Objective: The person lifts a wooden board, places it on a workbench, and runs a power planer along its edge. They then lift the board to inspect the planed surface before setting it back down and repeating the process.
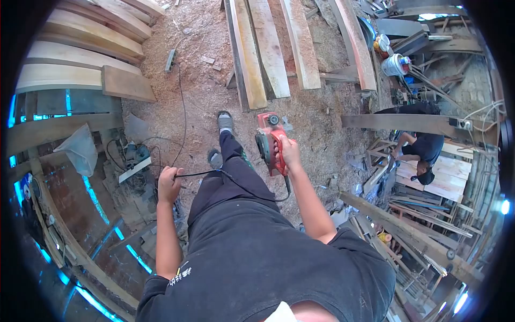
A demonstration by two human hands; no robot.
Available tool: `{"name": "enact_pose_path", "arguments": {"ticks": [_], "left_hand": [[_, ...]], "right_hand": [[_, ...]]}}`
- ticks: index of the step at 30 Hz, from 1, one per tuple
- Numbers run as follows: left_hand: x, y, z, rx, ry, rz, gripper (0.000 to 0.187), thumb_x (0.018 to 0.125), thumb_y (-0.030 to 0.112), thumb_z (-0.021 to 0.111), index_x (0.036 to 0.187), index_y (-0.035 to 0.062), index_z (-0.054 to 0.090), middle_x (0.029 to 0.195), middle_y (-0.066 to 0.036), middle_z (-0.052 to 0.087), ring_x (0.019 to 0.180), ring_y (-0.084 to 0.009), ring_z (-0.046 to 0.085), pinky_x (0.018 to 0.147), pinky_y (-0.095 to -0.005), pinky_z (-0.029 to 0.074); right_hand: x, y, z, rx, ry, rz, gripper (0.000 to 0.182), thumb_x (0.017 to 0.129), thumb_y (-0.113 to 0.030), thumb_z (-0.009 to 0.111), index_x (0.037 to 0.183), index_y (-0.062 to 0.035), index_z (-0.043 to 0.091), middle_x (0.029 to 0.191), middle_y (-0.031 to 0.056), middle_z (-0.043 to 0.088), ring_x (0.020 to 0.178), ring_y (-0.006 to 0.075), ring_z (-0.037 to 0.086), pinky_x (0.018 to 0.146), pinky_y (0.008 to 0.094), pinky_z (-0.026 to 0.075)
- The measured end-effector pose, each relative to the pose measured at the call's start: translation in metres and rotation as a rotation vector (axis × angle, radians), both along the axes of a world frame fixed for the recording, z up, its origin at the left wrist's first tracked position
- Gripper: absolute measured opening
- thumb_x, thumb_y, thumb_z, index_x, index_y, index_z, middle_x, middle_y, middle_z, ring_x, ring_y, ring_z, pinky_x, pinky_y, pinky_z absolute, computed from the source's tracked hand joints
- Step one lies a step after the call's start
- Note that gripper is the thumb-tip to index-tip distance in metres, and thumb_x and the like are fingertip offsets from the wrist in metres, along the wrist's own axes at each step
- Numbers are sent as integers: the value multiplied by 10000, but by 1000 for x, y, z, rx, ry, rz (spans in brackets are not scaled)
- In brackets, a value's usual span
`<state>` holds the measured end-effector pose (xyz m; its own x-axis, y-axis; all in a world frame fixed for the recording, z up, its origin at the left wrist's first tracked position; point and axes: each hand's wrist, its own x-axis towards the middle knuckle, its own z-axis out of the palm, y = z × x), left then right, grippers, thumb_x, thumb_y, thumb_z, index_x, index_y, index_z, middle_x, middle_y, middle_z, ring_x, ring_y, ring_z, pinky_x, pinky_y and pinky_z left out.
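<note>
A red electric hand planer (272, 145) hangs from my right hand (290, 152), whose fingers wrap round its handle. From the back of the planer a black power cord (244, 185) loops across my thighs. My left hand (169, 183) is closed on that cord, out to the left of my legs. Ahead of the planer lie long rough-sawn planks (251, 70), their near ends pointing toward me; the planer is apart from them.
More boards (96, 40) are stacked at the upper left. Sawdust and wood scraps cover the floor (204, 53). A wooden post (397, 121) crosses at the right, near a bent-over person (424, 153). A white bucket (394, 65) stands at the upper right.
</note>
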<state>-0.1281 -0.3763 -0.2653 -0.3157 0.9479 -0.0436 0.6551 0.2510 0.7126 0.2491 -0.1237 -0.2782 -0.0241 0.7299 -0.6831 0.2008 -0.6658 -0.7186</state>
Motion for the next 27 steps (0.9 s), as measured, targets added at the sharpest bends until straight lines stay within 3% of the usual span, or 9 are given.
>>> {"name": "enact_pose_path", "arguments": {"ticks": [3, 9, 13, 27], "left_hand": [[-4, 8, -1, -27, -7, 17, 315, 996, 164, 694, 773, -15, 562, 731, -191, 536, 744, -379, 546, 691, -469, 440], [-10, 25, -5, -57, -53, 23, 358, 1017, 185, 689, 757, -3, 533, 721, -186, 516, 720, -375, 515, 675, -481, 423], [-12, 32, -10, -43, -56, 26, 378, 1020, 191, 694, 746, 0, 516, 713, -183, 502, 713, -374, 505, 672, -482, 418], [-21, 64, -10, -74, -118, 14, 360, 998, 150, 703, 739, -1, 503, 700, -179, 481, 695, -381, 483, 679, -481, 409]], "right_hand": [[-6, 10, -7, 27, 22, -50, 402, 1050, -393, 656, 841, -56, 725, 685, 0, 648, 496, 83, 577, 447, 267, 450], [-12, 26, -8, -39, -101, -5, 376, 1033, -348, 632, 804, -57, 699, 655, -1, 621, 483, 91, 567, 453, 266, 451], [-9, 21, -19, 1, -68, 5, 353, 1041, -339, 624, 851, -52, 699, 674, 13, 615, 496, 101, 560, 449, 271, 462], [-33, 40, -36, 68, -121, -28, 397, 1010, -353, 623, 759, -54, 696, 596, -5, 598, 483, 92, 578, 446, 275, 442]]}}
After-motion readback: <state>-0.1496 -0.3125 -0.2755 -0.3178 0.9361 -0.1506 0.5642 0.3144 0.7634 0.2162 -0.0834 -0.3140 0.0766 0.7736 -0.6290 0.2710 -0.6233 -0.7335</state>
